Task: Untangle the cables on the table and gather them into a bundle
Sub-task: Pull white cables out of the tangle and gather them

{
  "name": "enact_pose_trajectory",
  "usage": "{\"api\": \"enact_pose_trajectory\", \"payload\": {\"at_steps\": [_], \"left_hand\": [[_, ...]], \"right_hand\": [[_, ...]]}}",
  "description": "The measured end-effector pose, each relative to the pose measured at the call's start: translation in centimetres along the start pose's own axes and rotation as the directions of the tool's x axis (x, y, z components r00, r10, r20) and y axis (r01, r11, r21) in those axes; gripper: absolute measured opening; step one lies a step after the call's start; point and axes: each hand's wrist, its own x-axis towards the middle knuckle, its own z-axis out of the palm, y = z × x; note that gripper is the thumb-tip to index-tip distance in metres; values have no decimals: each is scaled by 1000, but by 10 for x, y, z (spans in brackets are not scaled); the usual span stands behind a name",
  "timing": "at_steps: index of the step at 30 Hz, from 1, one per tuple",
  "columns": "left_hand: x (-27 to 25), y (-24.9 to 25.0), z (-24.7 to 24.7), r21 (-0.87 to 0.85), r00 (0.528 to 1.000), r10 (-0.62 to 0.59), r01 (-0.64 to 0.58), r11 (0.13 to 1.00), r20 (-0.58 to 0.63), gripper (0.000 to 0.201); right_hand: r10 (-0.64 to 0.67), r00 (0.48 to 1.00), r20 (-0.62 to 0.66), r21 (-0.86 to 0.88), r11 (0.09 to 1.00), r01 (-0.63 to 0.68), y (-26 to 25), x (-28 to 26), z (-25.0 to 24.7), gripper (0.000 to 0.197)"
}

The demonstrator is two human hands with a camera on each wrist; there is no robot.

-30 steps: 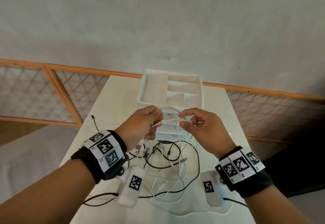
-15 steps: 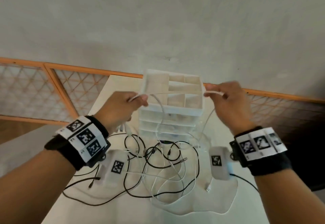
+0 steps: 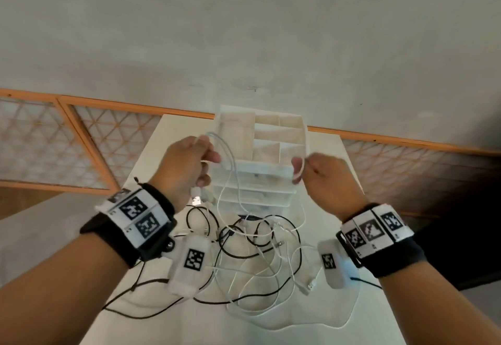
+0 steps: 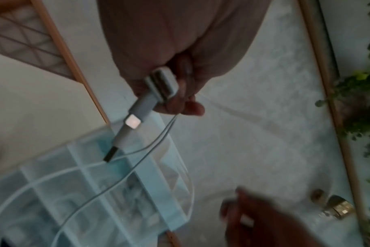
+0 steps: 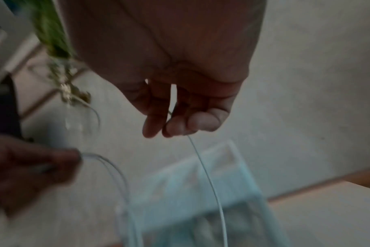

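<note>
My left hand (image 3: 187,165) is curled round the white cable (image 3: 230,179) and its plug (image 4: 135,117) at centre frame, my right hand (image 3: 325,176) pinches the same cable just right of centre, and the other cables (image 3: 254,252) lie tangled on the table (image 3: 168,317) below, in front of the white organizer (image 3: 271,138).
</note>
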Motion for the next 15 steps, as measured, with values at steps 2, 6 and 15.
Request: {"api": "enact_pose_trajectory", "payload": {"at_steps": [2,6,15], "left_hand": [[-9,2,21,-59,996,18,-13,998,93,24],[-19,16,34,-86,954,96,-75,993,284,21],[14,25,-17,-190,995,48,-65,980,-91,25]], "right_hand": [[-62,979,-196,146,985,91,-11,10,-8,36],[30,967,-254,399,914,77,12,6,10,27],[545,830,-118,225,829,-512,101,-3,16,55]]}}
